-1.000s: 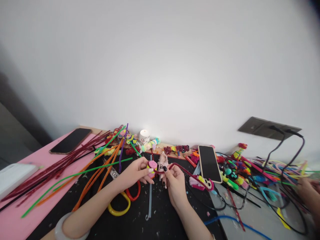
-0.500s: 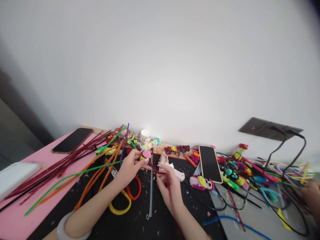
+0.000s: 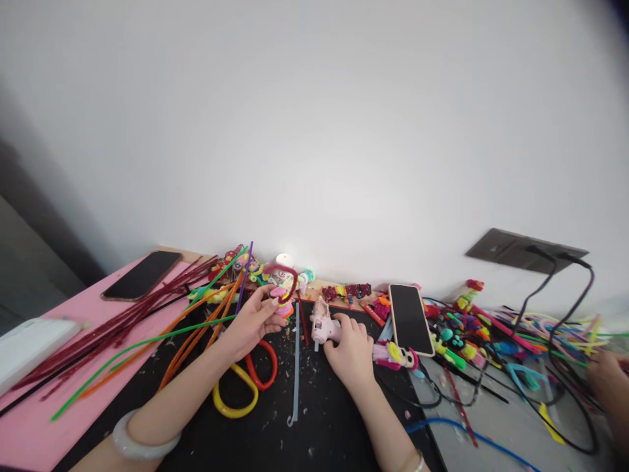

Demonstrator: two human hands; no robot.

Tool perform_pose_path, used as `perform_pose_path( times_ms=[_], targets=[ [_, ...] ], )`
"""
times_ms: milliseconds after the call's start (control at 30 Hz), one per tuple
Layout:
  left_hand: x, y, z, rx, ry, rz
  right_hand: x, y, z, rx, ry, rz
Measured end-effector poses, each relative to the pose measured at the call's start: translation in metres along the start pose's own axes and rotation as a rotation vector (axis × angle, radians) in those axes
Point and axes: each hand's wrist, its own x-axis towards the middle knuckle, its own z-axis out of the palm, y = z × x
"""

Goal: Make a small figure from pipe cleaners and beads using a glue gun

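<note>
Pinched in the fingers of my left hand (image 3: 258, 318) is a small pink and yellow pipe-cleaner piece (image 3: 281, 295). A dark red fuzzy pipe cleaner (image 3: 293, 280) arches up and over from it. My right hand (image 3: 351, 347) is wrapped round the handle of a pale pink hot glue gun (image 3: 322, 328), which lies on the black mat (image 3: 275, 439). The gun's nozzle end looks coated with brownish residue, and a short bit of glue stick shows at its back. Between my hands lies a long translucent glue stick (image 3: 297, 367).
Scissors (image 3: 236, 406) with red and yellow handles lie below my left forearm. Pipe cleaners (image 3: 122, 321) spread over the pink board at left. A phone (image 3: 411, 320), finished figures and cables lie at right, near another person's hand (image 3: 609, 380). A white cup (image 3: 284, 267) stands by the wall.
My right hand has let go of the dark red pipe cleaner and taken hold of the glue gun. My left hand has turned slightly, and the red pipe cleaner now curves upward.
</note>
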Motion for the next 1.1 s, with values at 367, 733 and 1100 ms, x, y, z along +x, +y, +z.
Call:
perform_pose_path(
  times_ms=[367, 733, 1100],
  targets=[
    [0.0, -0.006, -0.009, -0.097, -0.143, -0.192, 0.012, 0.009, 0.005, 0.992, 0.008, -0.018],
    [-0.003, -0.01, -0.003, -0.088, -0.193, -0.216, 0.004, 0.003, 0.012, 1.083, -0.096, -0.135],
    [-0.004, -0.016, -0.003, -0.097, -0.206, -0.258, 0.003, 0.002, 0.007, 0.99, -0.103, -0.142]
  ],
)
